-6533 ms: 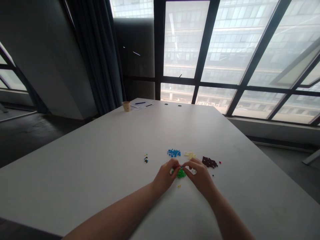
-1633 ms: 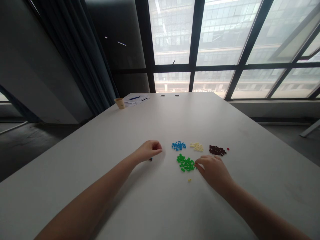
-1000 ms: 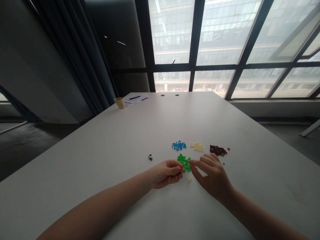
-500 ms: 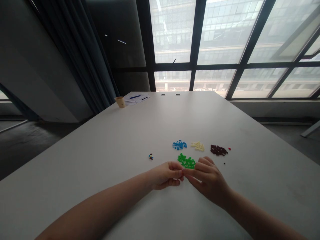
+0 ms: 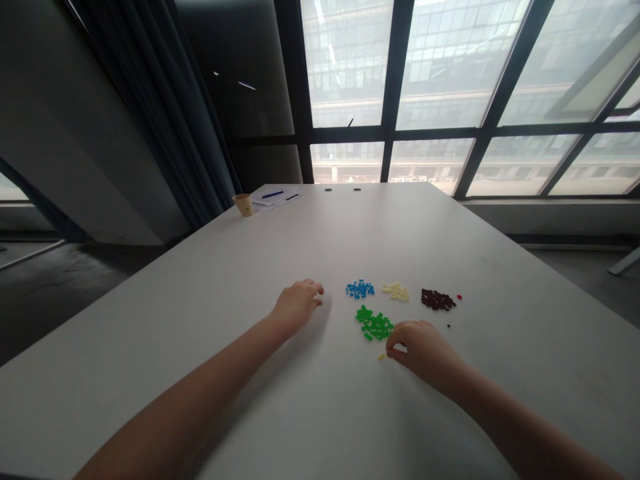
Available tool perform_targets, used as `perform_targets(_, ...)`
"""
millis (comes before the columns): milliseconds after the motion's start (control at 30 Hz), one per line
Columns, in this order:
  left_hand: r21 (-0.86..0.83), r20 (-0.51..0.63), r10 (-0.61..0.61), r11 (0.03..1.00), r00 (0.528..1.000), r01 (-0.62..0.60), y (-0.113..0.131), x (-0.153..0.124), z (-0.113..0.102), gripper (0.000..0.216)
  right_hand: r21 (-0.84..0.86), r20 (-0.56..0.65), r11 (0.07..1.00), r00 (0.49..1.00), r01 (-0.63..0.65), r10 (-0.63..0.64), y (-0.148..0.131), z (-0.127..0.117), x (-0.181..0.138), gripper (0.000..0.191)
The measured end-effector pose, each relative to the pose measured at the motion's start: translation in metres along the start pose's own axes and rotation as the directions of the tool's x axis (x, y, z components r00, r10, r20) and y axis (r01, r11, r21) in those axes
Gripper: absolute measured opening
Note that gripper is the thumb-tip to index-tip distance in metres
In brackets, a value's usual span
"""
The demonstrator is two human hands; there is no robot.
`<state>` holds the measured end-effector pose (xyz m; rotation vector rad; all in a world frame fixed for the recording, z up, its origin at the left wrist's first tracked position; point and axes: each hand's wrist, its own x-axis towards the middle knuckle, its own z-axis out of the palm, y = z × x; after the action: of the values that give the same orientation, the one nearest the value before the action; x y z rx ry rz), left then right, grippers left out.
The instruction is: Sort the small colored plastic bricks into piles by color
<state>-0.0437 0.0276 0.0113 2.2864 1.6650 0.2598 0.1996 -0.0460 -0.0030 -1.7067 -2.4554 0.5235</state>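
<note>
My left hand hovers over the table left of the blue pieces, fingers curled but apart, with nothing visible between them. It covers the spot where a small multicoloured cluster lay. Thumb and index finger of my right hand are pinched together low over the table; whatever they hold is too small to make out. Tiny yellow pieces lie right by those fingertips. Just beyond is a pile of green toy bricks, its right edge close to my right fingers.
Pale yellow pieces and a dark brown pile lie farther back, with a red piece and a small dark one nearby. A paper cup and papers with pens are at the far left of the white table.
My hands, together before, have parted. My left hand has moved left and away from me; my right has shifted slightly right. Tiny yellow pieces now show on the table near my right fingertips.
</note>
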Motion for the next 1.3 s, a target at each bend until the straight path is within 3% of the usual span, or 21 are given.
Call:
perform_targets(100, 0.203, 0.062, -0.121, 0.973, 0.991, 0.106, -0.019, 0.005, -0.003, 0.022, -0.008, 0.025, 1.0, 1.0, -0.009, 0.009, -0.004, 0.001, -0.001, 0.012)
perform_targets(233, 0.181, 0.21, -0.151, 0.977, 0.966, 0.114, -0.031, 0.009, -0.004, 0.023, -0.004, 0.036, 0.999, 0.999, -0.035, 0.035, -0.005, -0.002, -0.002, 0.015)
perform_targets(400, 0.155, 0.287, -0.167, 0.98, 0.943, 0.126, -0.024, 0.005, -0.015, 0.026, -0.002, 0.035, 0.998, 0.998, -0.058, 0.058, -0.002, -0.003, -0.002, 0.017)
perform_targets(600, 0.124, 0.355, -0.144, 0.987, 0.924, 0.106, -0.021, 0.002, -0.021, 0.032, 0.038, 0.029, 0.999, 0.999, 0.022, -0.023, -0.005, 0.006, -0.001, 0.017)
perform_targets(867, 0.115, 0.363, -0.084, 0.992, 0.928, 0.045, -0.026, 0.006, -0.015, 0.024, 0.069, 0.042, 0.994, 0.996, 0.08, -0.083, -0.006, 0.008, -0.002, 0.018)
perform_targets(1133, 0.155, 0.365, -0.11, 0.986, 0.924, 0.056, -0.024, 0.005, -0.015, 0.013, 0.086, 0.019, 0.992, 0.995, 0.094, -0.096, -0.006, 0.005, -0.001, 0.019)
perform_targets(1300, 0.135, 0.285, -0.031, 0.991, 0.958, -0.008, -0.022, 0.004, -0.017, 0.013, 0.103, 0.002, 0.989, 0.995, 0.103, -0.104, -0.001, 0.006, 0.0, 0.018)
